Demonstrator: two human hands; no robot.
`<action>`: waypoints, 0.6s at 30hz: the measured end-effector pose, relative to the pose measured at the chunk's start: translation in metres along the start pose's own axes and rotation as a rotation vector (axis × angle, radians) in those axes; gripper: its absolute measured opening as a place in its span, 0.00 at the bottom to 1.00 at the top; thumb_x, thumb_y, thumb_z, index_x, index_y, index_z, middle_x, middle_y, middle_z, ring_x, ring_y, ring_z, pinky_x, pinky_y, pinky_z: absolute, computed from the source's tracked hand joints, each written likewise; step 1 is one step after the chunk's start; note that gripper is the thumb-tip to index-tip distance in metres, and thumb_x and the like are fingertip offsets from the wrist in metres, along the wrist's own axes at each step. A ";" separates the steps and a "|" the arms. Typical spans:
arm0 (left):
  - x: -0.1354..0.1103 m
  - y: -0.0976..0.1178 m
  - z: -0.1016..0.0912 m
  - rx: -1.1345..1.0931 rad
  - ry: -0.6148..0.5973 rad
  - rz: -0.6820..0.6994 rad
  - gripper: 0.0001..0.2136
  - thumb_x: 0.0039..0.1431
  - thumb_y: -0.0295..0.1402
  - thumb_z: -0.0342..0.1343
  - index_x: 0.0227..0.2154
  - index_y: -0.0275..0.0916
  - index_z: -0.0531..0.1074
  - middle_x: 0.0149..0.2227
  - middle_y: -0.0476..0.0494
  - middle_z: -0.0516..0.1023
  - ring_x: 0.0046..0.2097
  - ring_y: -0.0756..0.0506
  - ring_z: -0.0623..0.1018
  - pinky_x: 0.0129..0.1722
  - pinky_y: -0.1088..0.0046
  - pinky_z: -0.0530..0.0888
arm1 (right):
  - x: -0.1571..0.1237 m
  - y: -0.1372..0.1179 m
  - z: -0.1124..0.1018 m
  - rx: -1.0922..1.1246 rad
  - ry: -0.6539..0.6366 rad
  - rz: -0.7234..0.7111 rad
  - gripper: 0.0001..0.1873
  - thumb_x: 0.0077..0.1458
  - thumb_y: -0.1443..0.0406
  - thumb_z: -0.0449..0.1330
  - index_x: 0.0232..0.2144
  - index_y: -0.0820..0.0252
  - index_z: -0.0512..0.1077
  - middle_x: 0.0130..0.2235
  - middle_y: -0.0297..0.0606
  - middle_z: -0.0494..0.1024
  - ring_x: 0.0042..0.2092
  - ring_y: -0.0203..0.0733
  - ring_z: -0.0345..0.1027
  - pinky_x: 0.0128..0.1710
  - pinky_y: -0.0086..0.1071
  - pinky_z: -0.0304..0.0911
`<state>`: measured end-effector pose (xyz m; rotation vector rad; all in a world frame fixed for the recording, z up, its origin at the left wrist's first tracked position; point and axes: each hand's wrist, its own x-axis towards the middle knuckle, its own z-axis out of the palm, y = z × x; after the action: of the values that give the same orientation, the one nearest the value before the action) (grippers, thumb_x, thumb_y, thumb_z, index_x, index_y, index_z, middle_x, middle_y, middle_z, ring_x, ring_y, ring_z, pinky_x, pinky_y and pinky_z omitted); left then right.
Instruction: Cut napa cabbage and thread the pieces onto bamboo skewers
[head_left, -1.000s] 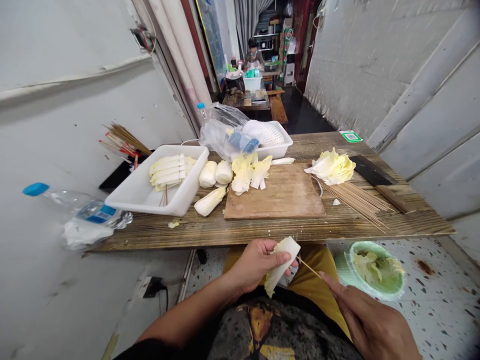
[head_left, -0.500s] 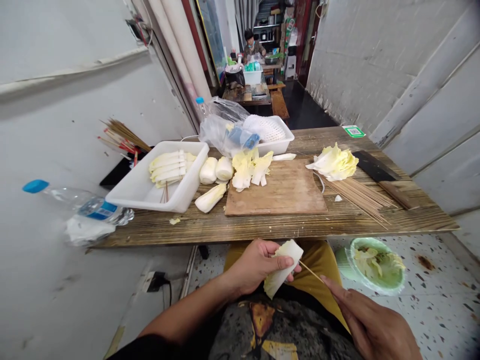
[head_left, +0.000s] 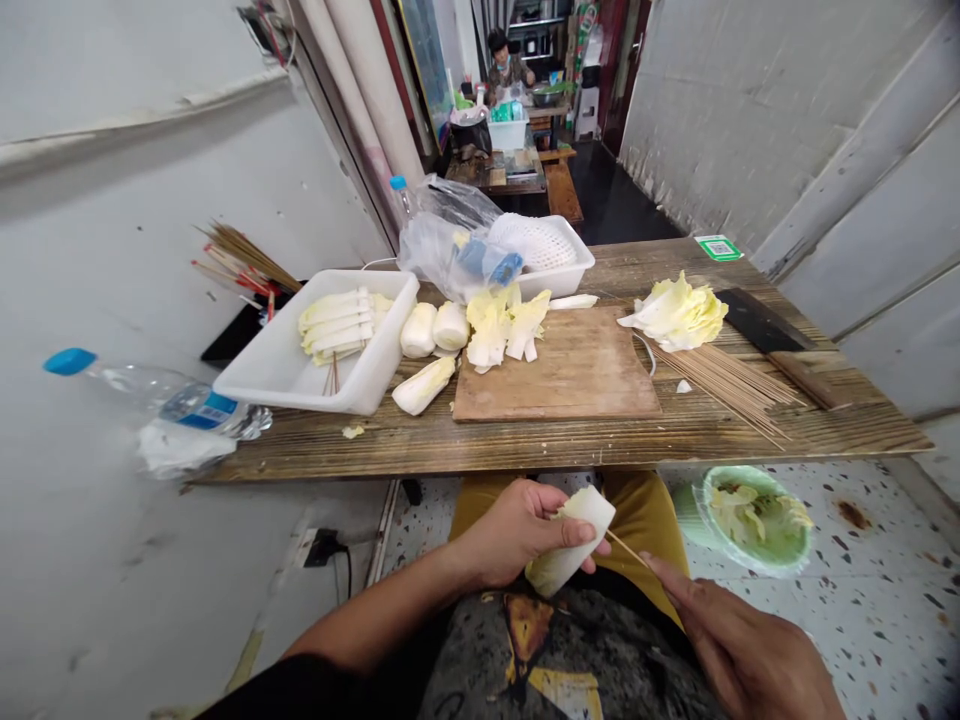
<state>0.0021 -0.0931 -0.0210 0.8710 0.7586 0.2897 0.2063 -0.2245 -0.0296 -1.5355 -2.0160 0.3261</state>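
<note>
My left hand [head_left: 514,530] is closed round a folded piece of pale cabbage [head_left: 568,540], held over my lap below the table edge. My right hand [head_left: 742,655] pinches a thin bamboo skewer [head_left: 626,548] whose tip enters the cabbage piece from the right. On the wooden table [head_left: 525,445] lie a cutting board [head_left: 577,370] with cut cabbage leaves [head_left: 504,328], a bundle of skewers [head_left: 727,385] and a loose cabbage head piece [head_left: 679,315]. A white tray [head_left: 289,375] on the left holds skewered cabbage [head_left: 337,325].
A cleaver [head_left: 776,345] lies at the table's right end. A water bottle [head_left: 161,400] lies at the left edge. A green bin [head_left: 754,520] with scraps stands on the floor to my right. A second white tray [head_left: 559,275] with bags sits behind. A person sits far back.
The view has tilted slightly; my hands stay in place, with the skewer pushed a little further into the cabbage piece, which my left hand has turned flatter.
</note>
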 end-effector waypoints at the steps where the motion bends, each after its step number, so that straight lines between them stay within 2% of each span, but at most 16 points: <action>1: -0.001 0.001 0.001 0.011 -0.011 -0.013 0.17 0.44 0.43 0.64 0.30 0.33 0.78 0.28 0.41 0.79 0.24 0.52 0.73 0.25 0.80 0.66 | 0.000 0.001 0.000 -0.001 0.001 -0.009 0.29 0.60 0.73 0.46 0.61 0.45 0.54 0.38 0.31 0.79 0.34 0.30 0.74 0.31 0.20 0.68; 5: -0.001 0.001 0.005 0.077 -0.077 -0.067 0.18 0.45 0.45 0.62 0.32 0.34 0.79 0.25 0.43 0.78 0.23 0.52 0.72 0.23 0.80 0.64 | 0.001 0.004 0.002 -0.069 0.002 -0.106 0.27 0.60 0.72 0.48 0.60 0.51 0.54 0.41 0.35 0.80 0.36 0.33 0.76 0.34 0.21 0.70; 8: 0.001 0.000 0.008 0.088 -0.081 -0.066 0.18 0.45 0.45 0.62 0.33 0.34 0.79 0.26 0.43 0.78 0.23 0.52 0.71 0.24 0.80 0.65 | 0.008 0.003 0.003 -0.118 0.031 -0.149 0.22 0.60 0.72 0.48 0.56 0.58 0.60 0.40 0.39 0.81 0.35 0.33 0.77 0.35 0.21 0.70; 12: 0.005 -0.002 0.012 0.108 -0.138 -0.072 0.19 0.44 0.45 0.63 0.32 0.34 0.79 0.26 0.44 0.78 0.23 0.53 0.70 0.23 0.80 0.64 | 0.021 -0.003 0.002 -0.060 0.017 -0.133 0.16 0.60 0.71 0.48 0.48 0.57 0.67 0.35 0.37 0.81 0.31 0.34 0.77 0.31 0.19 0.70; 15: 0.006 0.000 0.010 0.139 -0.102 -0.018 0.20 0.46 0.46 0.61 0.33 0.33 0.79 0.26 0.43 0.78 0.23 0.53 0.70 0.23 0.80 0.64 | 0.024 -0.002 -0.002 -0.070 0.035 -0.080 0.13 0.61 0.69 0.48 0.45 0.58 0.68 0.35 0.37 0.81 0.31 0.34 0.77 0.31 0.20 0.70; 18: 0.007 0.001 0.004 0.108 -0.008 0.059 0.20 0.47 0.46 0.60 0.35 0.31 0.78 0.25 0.43 0.77 0.23 0.54 0.69 0.23 0.81 0.62 | 0.023 0.002 -0.006 -0.107 0.062 -0.073 0.12 0.60 0.68 0.50 0.44 0.59 0.70 0.37 0.37 0.81 0.34 0.34 0.77 0.34 0.20 0.70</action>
<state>0.0099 -0.0914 -0.0212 0.9978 0.7467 0.2994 0.2078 -0.2035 -0.0191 -1.5125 -2.0641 0.1415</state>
